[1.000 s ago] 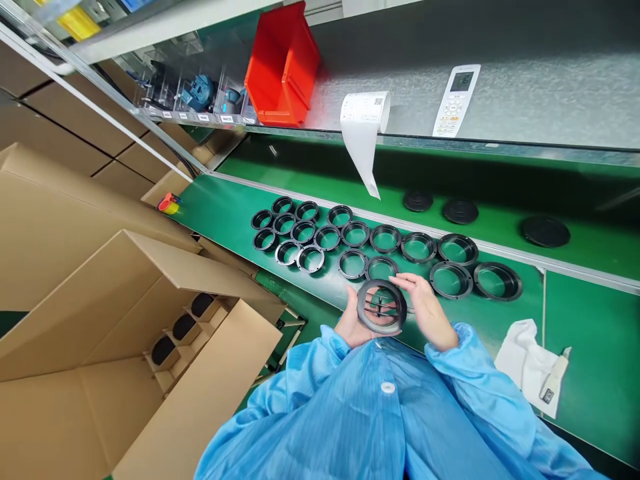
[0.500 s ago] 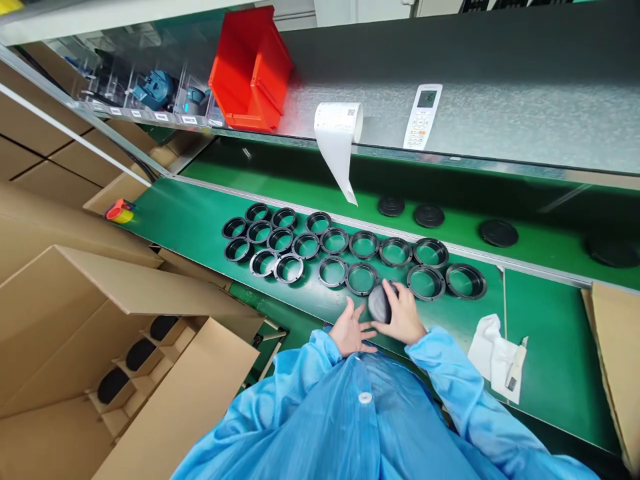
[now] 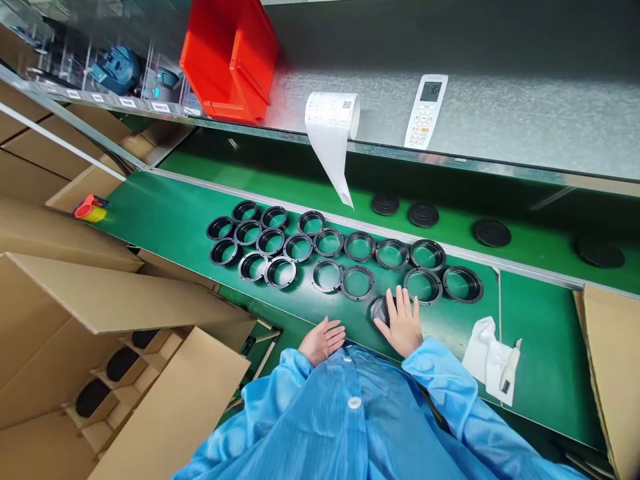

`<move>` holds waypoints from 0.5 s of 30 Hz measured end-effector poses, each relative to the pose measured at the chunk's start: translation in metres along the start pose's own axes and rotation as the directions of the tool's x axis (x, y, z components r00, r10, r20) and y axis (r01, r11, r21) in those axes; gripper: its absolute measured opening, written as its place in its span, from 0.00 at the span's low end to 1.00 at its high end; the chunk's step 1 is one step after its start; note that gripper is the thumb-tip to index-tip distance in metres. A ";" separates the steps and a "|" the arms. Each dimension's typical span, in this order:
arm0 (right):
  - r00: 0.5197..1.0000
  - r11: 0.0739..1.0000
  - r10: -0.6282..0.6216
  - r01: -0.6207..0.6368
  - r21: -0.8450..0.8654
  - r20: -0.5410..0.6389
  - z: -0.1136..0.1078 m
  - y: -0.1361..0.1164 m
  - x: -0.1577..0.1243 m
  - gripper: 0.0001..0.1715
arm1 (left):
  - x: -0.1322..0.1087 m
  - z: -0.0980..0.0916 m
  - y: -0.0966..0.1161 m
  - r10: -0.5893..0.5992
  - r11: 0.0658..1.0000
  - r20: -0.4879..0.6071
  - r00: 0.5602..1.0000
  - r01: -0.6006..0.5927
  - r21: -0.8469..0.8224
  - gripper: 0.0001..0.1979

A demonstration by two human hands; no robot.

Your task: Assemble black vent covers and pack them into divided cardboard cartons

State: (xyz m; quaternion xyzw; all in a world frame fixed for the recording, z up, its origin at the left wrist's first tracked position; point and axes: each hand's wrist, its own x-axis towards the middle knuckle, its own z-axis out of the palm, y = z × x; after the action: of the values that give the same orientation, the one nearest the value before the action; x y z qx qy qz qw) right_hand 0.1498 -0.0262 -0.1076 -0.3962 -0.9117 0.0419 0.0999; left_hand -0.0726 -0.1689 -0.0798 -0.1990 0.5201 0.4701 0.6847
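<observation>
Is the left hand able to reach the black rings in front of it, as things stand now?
Probably yes: the left hand looks empty, and only green bench top shows between it and the nearest black rings. The right hand is off to one side, over a dark round piece.

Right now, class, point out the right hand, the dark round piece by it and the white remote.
Right hand (image 3: 404, 327), head view: back of the hand.
Dark round piece (image 3: 379, 310), head view: uncovered left part.
White remote (image 3: 424, 119), head view: button area.
</observation>
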 end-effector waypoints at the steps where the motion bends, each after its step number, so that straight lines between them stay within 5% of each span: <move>1: 0.999 0.999 0.039 -0.039 0.001 -0.020 -0.003 -0.004 0.003 0.48 | 0.000 -0.003 0.001 -0.001 1.000 -0.030 1.000 0.001 -0.012 0.21; 8: 0.999 1.000 -0.008 0.008 0.005 0.037 0.016 -0.012 0.009 0.40 | 0.000 -0.010 0.018 -0.026 0.998 -0.093 0.995 0.020 -0.061 0.18; 11: 0.987 0.961 0.161 -0.153 0.230 -0.017 0.007 0.010 0.072 0.38 | 0.001 -0.018 0.032 -0.023 0.996 -0.103 0.994 0.013 -0.093 0.16; 12: 0.961 0.887 0.276 -0.252 0.387 -0.007 0.002 0.021 0.107 0.35 | 0.001 -0.022 0.036 -0.027 0.994 -0.113 0.993 0.015 -0.104 0.16; 15: 0.787 0.425 0.581 -0.510 0.748 0.208 -0.002 0.056 0.227 0.22 | 0.001 -0.036 0.048 -0.055 0.991 -0.134 0.989 0.038 -0.126 0.13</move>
State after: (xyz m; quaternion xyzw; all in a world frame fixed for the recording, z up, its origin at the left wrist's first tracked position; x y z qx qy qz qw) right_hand 0.0394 0.1775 -0.0802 -0.5880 -0.6185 0.4413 0.2775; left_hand -0.1324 -0.1727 -0.0838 -0.2846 0.5312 0.4703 0.6447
